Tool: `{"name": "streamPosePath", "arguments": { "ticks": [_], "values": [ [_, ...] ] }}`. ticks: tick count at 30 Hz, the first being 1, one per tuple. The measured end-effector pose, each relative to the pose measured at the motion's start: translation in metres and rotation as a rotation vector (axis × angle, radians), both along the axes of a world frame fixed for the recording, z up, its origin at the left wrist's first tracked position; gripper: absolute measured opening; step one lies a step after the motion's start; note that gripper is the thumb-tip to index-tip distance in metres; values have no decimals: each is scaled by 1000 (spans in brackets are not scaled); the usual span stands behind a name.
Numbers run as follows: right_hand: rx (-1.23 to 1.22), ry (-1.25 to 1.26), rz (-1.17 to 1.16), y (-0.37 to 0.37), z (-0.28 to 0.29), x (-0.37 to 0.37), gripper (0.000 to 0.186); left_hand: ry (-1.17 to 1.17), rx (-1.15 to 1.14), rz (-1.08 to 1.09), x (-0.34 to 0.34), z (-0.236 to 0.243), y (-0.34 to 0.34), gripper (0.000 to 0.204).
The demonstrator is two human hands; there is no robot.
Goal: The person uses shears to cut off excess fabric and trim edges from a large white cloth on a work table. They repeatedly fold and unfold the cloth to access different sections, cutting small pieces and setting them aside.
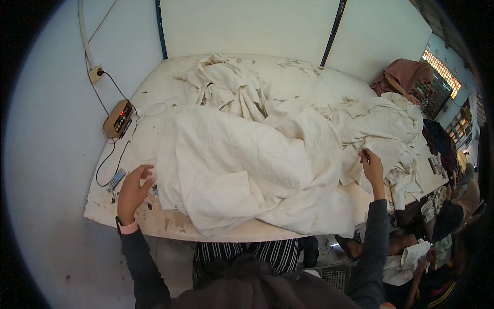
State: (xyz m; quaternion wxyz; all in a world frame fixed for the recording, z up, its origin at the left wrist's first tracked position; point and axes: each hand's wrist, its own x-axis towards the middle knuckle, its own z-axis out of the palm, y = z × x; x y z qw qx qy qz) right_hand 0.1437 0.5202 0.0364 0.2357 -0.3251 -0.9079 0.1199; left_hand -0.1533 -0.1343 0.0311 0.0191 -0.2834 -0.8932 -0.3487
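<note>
Half-spread left hand (135, 191) beside cream cloth (236, 147), dark object (367, 155) in right hand (373, 168), box display (122, 114) unreadable

Before you, a cloth (247, 154) lay across the worktop (311, 86), one fabric heap (221, 82) behind it and another heap (386, 123) to its right. On your left sat a device (118, 119), a remote control (117, 178) nearer you.

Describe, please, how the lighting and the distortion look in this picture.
Head view throughout: the table bows along its front edge; soft light on the cloth, faint shadows in its folds; the window glows bright; the lower right is dim; the dark item in the right hand is too small to identify.
</note>
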Motion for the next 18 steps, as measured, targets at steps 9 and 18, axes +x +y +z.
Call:
{"name": "streamPosePath", "arguments": {
  "ticks": [9,18],
  "values": [
    [-706,240,556,-196,-10,-56,14,52,212,-422,87,-9,134,34],
    [-840,249,479,-274,-100,-104,35,79,118,-313,138,-74,188,20]
  ]
}}
